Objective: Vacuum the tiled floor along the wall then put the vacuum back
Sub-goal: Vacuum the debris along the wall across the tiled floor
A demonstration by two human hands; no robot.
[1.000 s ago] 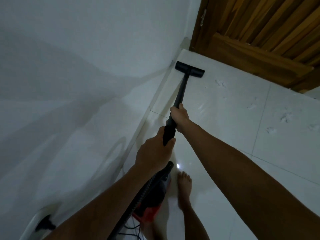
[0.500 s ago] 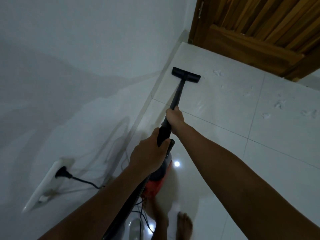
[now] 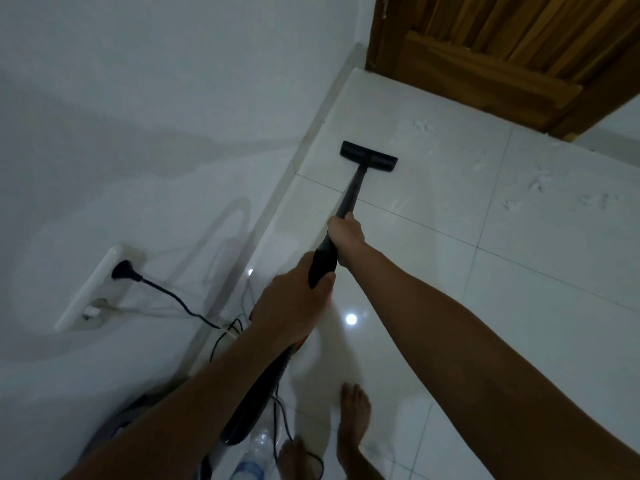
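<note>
Both hands hold the vacuum wand (image 3: 353,192). The right hand (image 3: 346,233) is wrapped round the shaft at its upper part, and the left hand (image 3: 294,303) is curled round the thicker black handle end just behind it, so the 2 grips sit nearly touching on 1 line. From the right grip the wand runs straight ahead and down, tilted slightly to the right, to the flat black floor nozzle (image 3: 369,156), which rests on the tiled floor (image 3: 450,254). The nozzle's long axis lies crosswise to the wand, its left end near the skirting of the white wall (image 3: 156,98) but not against it. The right hand is the nearer of the 2 to the nozzle and steers; the left carries the rear, where the ribbed hose (image 3: 263,386) drops back toward the person's bare feet (image 3: 353,414).

Pale dust marks (image 3: 536,181) lie ahead and to the right of the right grip, beyond the nozzle's right end, in front of the wooden door (image 3: 502,46). To the left of the left grip a black plug (image 3: 121,270) sits in a wall socket, its cord (image 3: 183,306) trailing back under the left arm.

By my reading, the wall strip is partly covered; the next stroke likely calls for swinging the nozzle right, minding the cord behind
</note>
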